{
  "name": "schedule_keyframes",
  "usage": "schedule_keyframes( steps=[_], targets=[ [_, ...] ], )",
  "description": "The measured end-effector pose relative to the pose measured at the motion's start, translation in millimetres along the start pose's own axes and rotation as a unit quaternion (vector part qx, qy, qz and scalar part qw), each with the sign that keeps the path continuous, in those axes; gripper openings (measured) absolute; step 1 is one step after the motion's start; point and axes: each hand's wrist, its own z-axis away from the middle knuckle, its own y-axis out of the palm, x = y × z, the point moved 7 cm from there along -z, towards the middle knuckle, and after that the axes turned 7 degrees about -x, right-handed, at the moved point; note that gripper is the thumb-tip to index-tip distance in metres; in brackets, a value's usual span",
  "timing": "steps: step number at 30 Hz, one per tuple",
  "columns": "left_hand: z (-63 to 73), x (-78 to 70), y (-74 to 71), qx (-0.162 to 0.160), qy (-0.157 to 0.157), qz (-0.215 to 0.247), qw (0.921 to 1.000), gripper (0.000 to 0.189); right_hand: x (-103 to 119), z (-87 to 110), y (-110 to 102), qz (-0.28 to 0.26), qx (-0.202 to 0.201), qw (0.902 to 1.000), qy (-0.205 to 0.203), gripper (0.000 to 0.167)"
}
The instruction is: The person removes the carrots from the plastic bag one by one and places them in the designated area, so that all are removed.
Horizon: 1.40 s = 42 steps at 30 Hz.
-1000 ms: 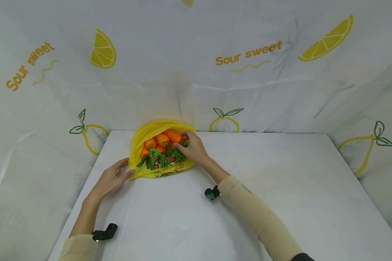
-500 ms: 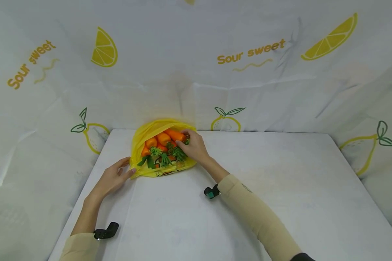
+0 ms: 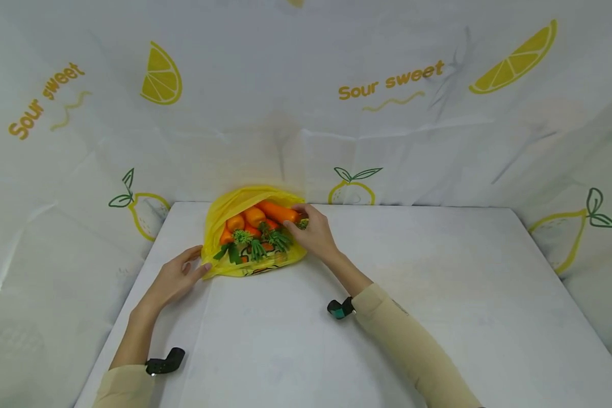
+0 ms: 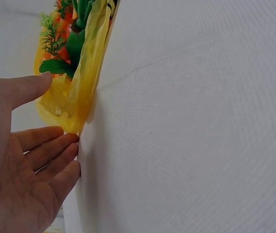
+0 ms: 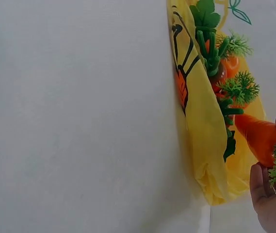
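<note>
A yellow plastic bag [image 3: 215,218] lies at the back left of the white table, its mouth facing forward. Several orange carrots with green leafy tops sit inside. My right hand [image 3: 317,233] pinches one carrot [image 3: 281,212] by its thick end, thumb on one side and fingers on the other. In the right wrist view that carrot [image 5: 260,136] slants across the bag's opening, its narrow end still inside. My left hand [image 3: 175,279] is at the bag's left corner. The left wrist view shows its thumb and fairly straight fingertips [image 4: 71,138] right at the yellow plastic.
The white table [image 3: 387,317] stretches forward and to the right of the bag. Behind it hangs a white cloth [image 3: 265,85] printed with lemons and the words "Sour sweet". Black wrist cameras [image 3: 165,361] jut out from both forearms.
My right hand has shifted a little to the right with the carrot, so more of its orange body shows at the bag's mouth. The left hand and the bag stay put.
</note>
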Motion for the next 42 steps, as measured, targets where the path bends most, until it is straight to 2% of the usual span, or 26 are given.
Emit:
schedule_keyframes(
  steps=[19, 24, 29, 42],
  targets=[
    [-1.9, -0.5, 0.8, 0.003, -0.002, 0.003, 1.0000, 0.077, 18, 23.3, -47, -0.016, -0.034, 0.9978, -0.054, 0.043],
    [-1.6, 0.2, 1.0, 0.003, -0.002, 0.005, 1.0000, 0.078, 16, 28.5, -61, -0.006, -0.049, 0.9977, -0.045, 0.043],
    [-1.2, 0.8, 1.1, 0.004, -0.001, 0.010, 0.9999, 0.079, 9, 31.7, -76, 0.003, -0.082, 0.9961, -0.034, 0.042],
    [-0.8, 3.6, 0.6, 0.000, 0.002, 0.010, 1.0000, 0.078, -26, 37.7, -98, 0.006, -0.153, 0.9881, 0.021, 0.041]
  ],
)
